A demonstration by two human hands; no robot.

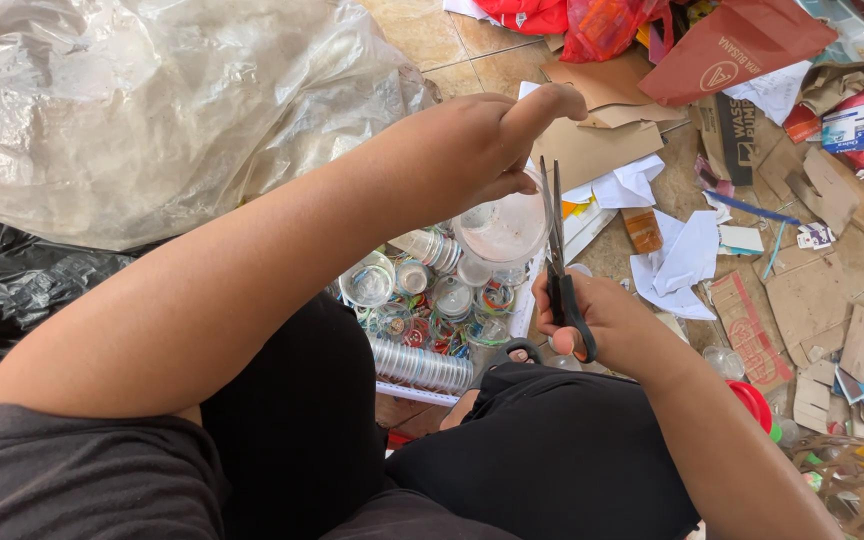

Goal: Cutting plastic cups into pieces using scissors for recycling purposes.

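Note:
My left hand [482,145] grips the rim of a clear plastic cup [504,228], holding it above my lap. My right hand [607,325] holds black-handled scissors [558,262] with the blades pointing up; the blades are nearly closed against the cup's rim, right beside my left fingers. Below the cup lies a pile of clear plastic cups and cut rims [430,300] on the floor between my knees, with a stack of nested cups [420,365] lying on its side.
A big clear plastic bag [142,110] fills the upper left, over a black plastic bag [12,290]. Cardboard scraps [812,290], white paper [677,262], a maroon paper bag [737,45] and red bags [572,20] litter the tiled floor on the right. A red lid [752,402] lies by my right arm.

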